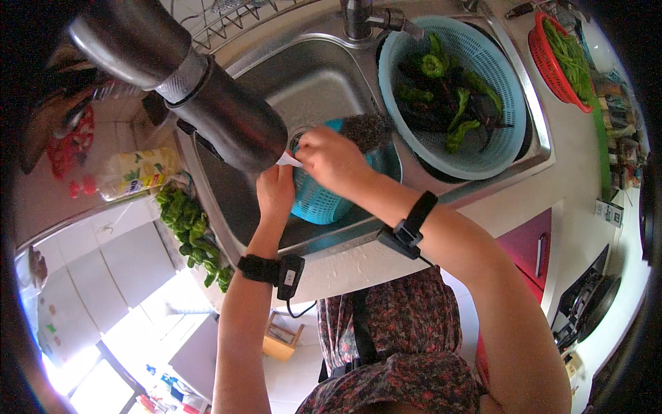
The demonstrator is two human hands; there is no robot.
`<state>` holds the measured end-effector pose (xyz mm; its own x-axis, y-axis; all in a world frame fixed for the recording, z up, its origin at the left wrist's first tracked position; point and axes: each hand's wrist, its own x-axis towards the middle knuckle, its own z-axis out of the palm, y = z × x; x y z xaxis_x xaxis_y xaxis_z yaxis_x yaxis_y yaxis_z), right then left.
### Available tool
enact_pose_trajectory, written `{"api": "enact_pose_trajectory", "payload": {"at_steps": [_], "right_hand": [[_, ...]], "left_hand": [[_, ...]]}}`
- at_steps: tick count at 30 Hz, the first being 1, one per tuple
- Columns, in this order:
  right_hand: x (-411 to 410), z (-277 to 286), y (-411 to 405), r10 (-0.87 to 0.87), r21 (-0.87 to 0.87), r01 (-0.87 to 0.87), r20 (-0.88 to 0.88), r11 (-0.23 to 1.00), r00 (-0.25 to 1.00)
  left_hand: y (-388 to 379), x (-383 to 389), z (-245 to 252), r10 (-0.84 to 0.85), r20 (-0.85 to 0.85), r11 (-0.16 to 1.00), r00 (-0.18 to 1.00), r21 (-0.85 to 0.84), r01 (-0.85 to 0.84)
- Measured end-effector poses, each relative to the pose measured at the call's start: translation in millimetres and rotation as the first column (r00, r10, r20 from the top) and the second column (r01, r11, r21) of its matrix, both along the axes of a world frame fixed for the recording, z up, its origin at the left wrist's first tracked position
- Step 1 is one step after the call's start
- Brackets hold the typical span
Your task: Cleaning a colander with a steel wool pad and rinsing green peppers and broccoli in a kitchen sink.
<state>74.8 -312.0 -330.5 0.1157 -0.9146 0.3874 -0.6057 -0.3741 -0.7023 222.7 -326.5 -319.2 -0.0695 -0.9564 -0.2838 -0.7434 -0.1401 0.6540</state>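
My right hand (331, 159) pinches a small white piece (289, 160), too small to name for certain, over the steel sink basin (320, 83). Just left of it, my left hand (275, 190) has its fingers closed at the lower end of the same piece. The dark faucet spout (232, 119) looms close to the camera and hides part of that spot. Beneath my hands a turquoise perforated plastic basket (320, 202) sits in the basin. A dark brown, rough-textured thing (368, 132) lies by the basket's far side, partly hidden by my right hand.
A pale blue colander (388, 103) of green peppers and dark vegetables stands right of the basin, under a tap (357, 20). Farther right is a red basket (543, 67) of green beans. Leafy greens (191, 227) and a detergent bottle (139, 173) line the left side.
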Motion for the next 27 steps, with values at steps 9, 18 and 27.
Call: {"api": "enact_pose_trajectory", "payload": {"at_steps": [9,18,27], "right_hand": [[-33,-76,-15,-0.560,0.651,0.399,0.049,0.646,0.827],[25,6,8,-0.059,0.072,0.052,0.106,0.996,0.993],[-32,-56,-32,-0.522,0.743,0.285,0.101,0.606,0.847]], "left_hand": [[17,21,-12,0.034,-0.033,0.999,0.999,0.023,-0.034],[8,16,-23,-0.055,-0.192,0.967,0.980,-0.255,0.004],[7,63,-42,0.159,-0.064,0.974,0.985,0.171,-0.146]]}}
